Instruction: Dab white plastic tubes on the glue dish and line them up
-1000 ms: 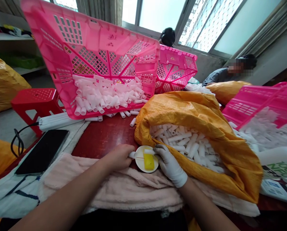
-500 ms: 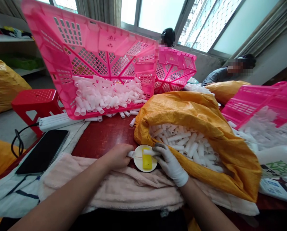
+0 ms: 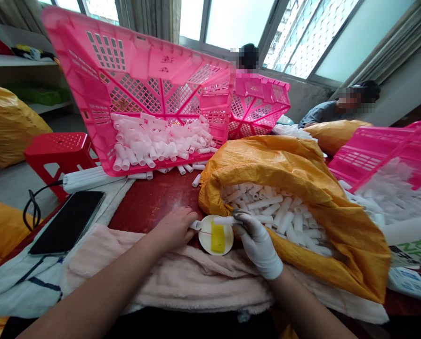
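Note:
My bare left hand [image 3: 175, 229] is closed on a short white plastic tube [image 3: 195, 225], its end showing past the fingertips. A thin stick [image 3: 206, 232] runs from beside that tube over a small round white dish [image 3: 204, 242]. On the dish lies a flat yellow piece [image 3: 217, 239], whose material I cannot make out. My right hand [image 3: 258, 245], in a white glove, pinches another white tube [image 3: 223, 220] level above the dish's far edge. Right beside it gapes an orange woven sack [image 3: 263, 155], with many loose white tubes [image 3: 284, 212] inside.
A tilted pink basket [image 3: 143, 61] of tubes stands at the back left, and another pink basket [image 3: 376, 146] is at right. A phone [image 3: 67, 223] lies on cloth, left of a pink towel [image 3: 154, 282]. Two people sit beyond the table.
The view has shifted slightly, moving everything a little to the right in the picture. Both hands keep their tubes; the right-hand tube now sits slightly higher against the dish.

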The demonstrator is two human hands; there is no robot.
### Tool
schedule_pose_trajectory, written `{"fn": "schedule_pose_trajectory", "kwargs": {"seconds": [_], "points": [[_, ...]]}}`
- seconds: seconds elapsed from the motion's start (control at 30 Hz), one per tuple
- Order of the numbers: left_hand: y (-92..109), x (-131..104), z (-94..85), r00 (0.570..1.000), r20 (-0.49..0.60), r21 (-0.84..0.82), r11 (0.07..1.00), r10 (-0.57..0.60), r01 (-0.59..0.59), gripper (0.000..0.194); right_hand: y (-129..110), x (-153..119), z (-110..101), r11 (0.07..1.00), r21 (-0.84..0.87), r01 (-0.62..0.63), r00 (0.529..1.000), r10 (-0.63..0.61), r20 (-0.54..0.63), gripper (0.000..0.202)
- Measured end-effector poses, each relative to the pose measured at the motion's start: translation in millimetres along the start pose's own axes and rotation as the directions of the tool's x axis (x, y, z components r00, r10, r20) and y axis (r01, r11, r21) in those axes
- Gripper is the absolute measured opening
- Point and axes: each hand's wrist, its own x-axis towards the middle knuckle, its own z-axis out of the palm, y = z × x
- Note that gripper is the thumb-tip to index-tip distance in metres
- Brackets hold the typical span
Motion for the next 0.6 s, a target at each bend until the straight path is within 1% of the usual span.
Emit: {"fn": "schedule_pose_trajectory", "kwargs": {"seconds": [0.07, 0.1, 0.17, 0.2, 0.27, 0.33, 0.37, 0.4, 0.43, 0.5, 0.53, 0.6], "points": [[4.7, -0.5, -2.1, 0.998, -0.052, 0.034, 0.999, -0.024, 0.026, 0.014, -6.8, -0.5, 3.6, 0.977, 0.19, -0.102, 0.992, 0.113, -0.052, 0.027], [7.2, -0.8, -2.8, 0.998, -0.062, 0.029, 0.999, -0.026, 0.028, 0.015, -11.4, -0.5, 5.7, 0.954, 0.26, -0.147, 0.985, 0.164, -0.045, 0.025], [12.0, -1.4, -3.4, 0.998, -0.057, -0.018, 1.0, -0.016, 0.015, 0.014, -21.6, 0.5, 9.5, 0.925, 0.327, -0.196, 0.976, 0.215, -0.022, 0.024], [14.2, -1.9, -3.3, 0.999, -0.047, -0.047, 0.999, -0.014, 0.012, 0.014, -26.8, 1.7, 10.7, 0.928, 0.325, -0.183, 0.979, 0.202, -0.025, 0.024], [18.1, -3.1, -2.4, 1.0, -0.018, -0.09, 0.996, -0.022, 0.021, 0.013, -36.4, 5.7, 12.1, 0.959, 0.265, -0.102, 0.994, 0.106, -0.001, 0.023], [22.3, -4.3, -0.9, 1.0, 0.015, -0.106, 0.994, -0.021, 0.023, 0.015, -44.1, 11.7, 13.1, 0.984, 0.177, -0.022, 0.995, 0.005, 0.098, 0.019], [24.8, -4.6, -0.2, 0.999, 0.025, -0.093, 0.995, -0.022, 0.024, 0.016, -46.8, 15.2, 14.3, 0.991, 0.135, -0.02, 0.988, -0.002, 0.155, 0.017], [27.5, -4.7, 0.3, 0.999, 0.03, -0.062, 0.998, -0.026, 0.028, 0.016, -48.7, 18.9, 16.2, 0.994, 0.093, -0.052, 0.98, 0.033, 0.197, 0.013], [30.4, -4.3, 0.6, 0.999, 0.027, -0.018, 0.999, -0.037, 0.038, 0.015, -49.8, 22.4, 18.8, 0.993, 0.049, -0.11, 0.972, 0.097, 0.215, 0.012], [35.9, -2.5, 0.0, 0.997, 0.017, 0.067, 0.995, -0.08, 0.079, 0.014, -49.6, 28.0, 25.4, 0.969, -0.037, -0.245, 0.952, 0.248, 0.182, 0.024], [38.1, -1.2, -1.2, 0.994, 0.023, 0.086, 0.991, -0.106, 0.103, 0.015, -48.8, 29.5, 28.7, 0.954, -0.065, -0.291, 0.941, 0.298, 0.161, 0.031], [40.8, 1.3, -5.1, 0.987, 0.069, 0.056, 0.989, -0.143, 0.14, 0.018, -47.1, 29.3, 33.3, 0.948, -0.076, -0.31, 0.939, 0.317, 0.132, 0.037]]}}
